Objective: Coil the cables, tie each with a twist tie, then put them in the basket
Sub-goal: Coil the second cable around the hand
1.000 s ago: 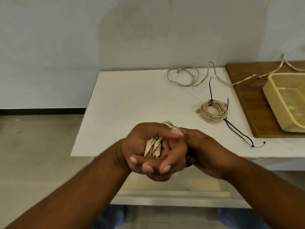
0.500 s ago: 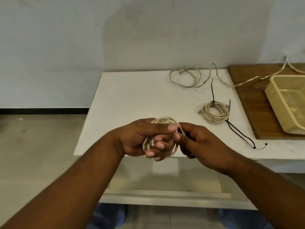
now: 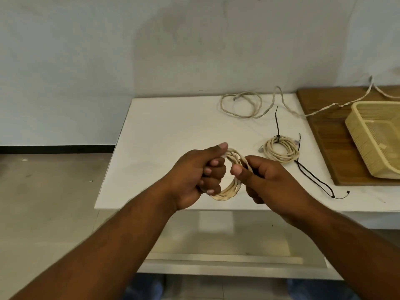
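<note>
Left hand (image 3: 194, 174) fingers curl through a cream cable coil (image 3: 227, 192), gripping it above the near edge of the table (image 3: 173, 126); right hand (image 3: 266, 180) pinches the coil's right side, possibly with a dark tie, unclear; a tied coil (image 3: 281, 151) lies to their right; loose cable (image 3: 240, 105) lies far; basket (image 3: 365, 148) sits far right on a wooden board (image 3: 329, 148).

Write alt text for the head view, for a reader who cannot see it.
The left hand and right hand grip a beige cable coil above a white table. Beyond lie a tied coil, a loose cable and a basket.
</note>
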